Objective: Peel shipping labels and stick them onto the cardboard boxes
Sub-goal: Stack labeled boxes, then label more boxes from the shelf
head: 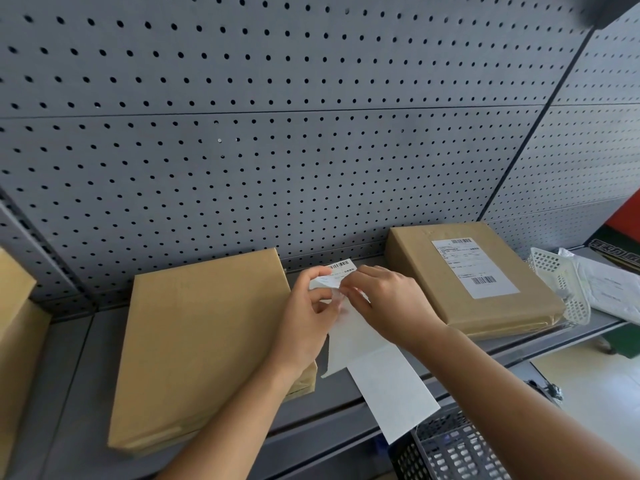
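Both forearms are bare (no sleeves, watch or rings showing), left hand (pixel 304 320) and right hand (pixel 388 299) ungloved.

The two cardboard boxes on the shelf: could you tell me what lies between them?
Both hands, left and right, peeling a label strip, in the head view.

Left hand (pixel 308 317) and right hand (pixel 388 303) meet, fingers (pixel 320 271) seemingly pinched.
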